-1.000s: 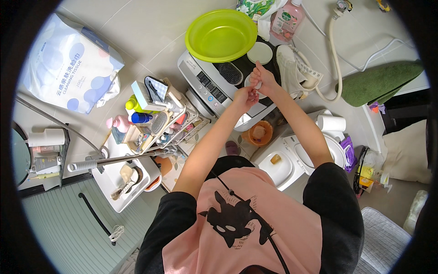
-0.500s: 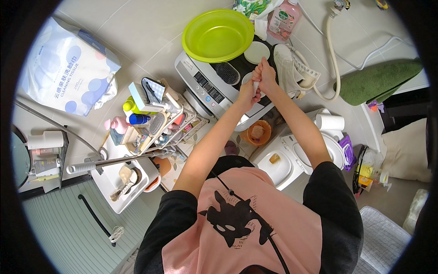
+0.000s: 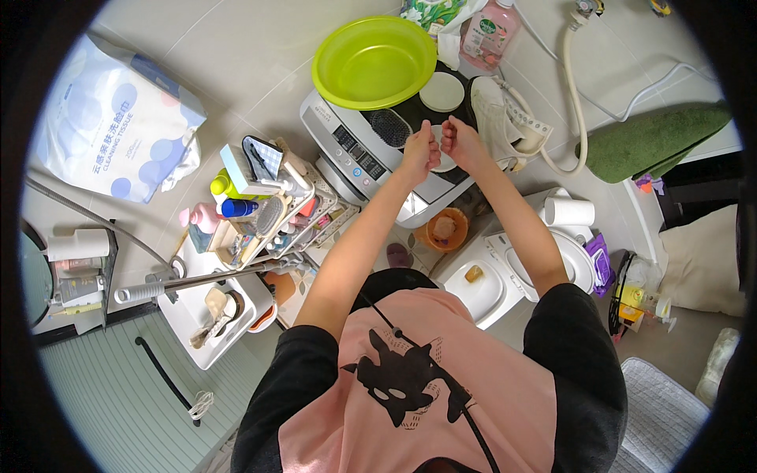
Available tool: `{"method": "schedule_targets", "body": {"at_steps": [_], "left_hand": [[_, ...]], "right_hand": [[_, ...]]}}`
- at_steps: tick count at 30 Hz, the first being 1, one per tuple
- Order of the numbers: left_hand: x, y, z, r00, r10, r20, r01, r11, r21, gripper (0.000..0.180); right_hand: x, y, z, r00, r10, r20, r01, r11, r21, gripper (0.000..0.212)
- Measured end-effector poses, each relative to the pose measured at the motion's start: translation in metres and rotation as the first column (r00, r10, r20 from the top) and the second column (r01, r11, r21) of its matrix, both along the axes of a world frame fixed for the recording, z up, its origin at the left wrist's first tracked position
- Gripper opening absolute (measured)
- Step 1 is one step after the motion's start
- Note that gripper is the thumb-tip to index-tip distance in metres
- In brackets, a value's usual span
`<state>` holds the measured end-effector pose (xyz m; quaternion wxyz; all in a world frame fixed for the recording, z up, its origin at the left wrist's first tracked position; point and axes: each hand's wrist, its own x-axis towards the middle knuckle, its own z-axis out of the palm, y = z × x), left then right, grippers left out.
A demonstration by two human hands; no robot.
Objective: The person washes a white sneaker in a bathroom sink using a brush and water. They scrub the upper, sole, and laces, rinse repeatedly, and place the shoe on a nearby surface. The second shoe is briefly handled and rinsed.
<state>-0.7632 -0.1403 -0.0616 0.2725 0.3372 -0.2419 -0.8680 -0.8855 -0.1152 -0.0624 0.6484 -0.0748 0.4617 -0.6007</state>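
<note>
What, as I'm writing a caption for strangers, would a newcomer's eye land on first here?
Probably the bright lime-green basin at top centre, on the washing machine. Next, the left hand and right hand, close together above the machine. The big blue-and-white tissue pack also stands out at upper left.

Two hands, one green basin, two white discs (seemingly, one part-hidden)

The washing machine is the supporting surface. Items on its top: green basin, rear left; black-bristled brush, beside the control panel; round white disc, right of the basin; second white disc, partly covered, nearer the front; white shoe, right side.
</note>
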Motion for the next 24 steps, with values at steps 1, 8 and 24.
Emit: {"method": "schedule_targets", "body": {"at_steps": [1,8,24], "left_hand": [[-0.002,-0.003,0.000,1.000,0.015,-0.014,-0.015,1.000,-0.003,0.036],[-0.012,-0.015,0.002,0.993,0.110,-0.032,-0.113,0.990,-0.083,0.033],[-0.031,-0.024,-0.012,0.956,0.293,0.021,-0.253,0.857,-0.449,0.015]], "right_hand": [[0.001,0.003,-0.005,1.000,0.006,0.009,-0.006,1.000,0.022,0.022],[0.005,0.015,-0.013,0.988,0.106,0.109,-0.112,0.993,0.048,0.017],[-0.002,0.027,0.007,0.967,0.204,0.150,-0.205,0.979,-0.015,0.014]]}}
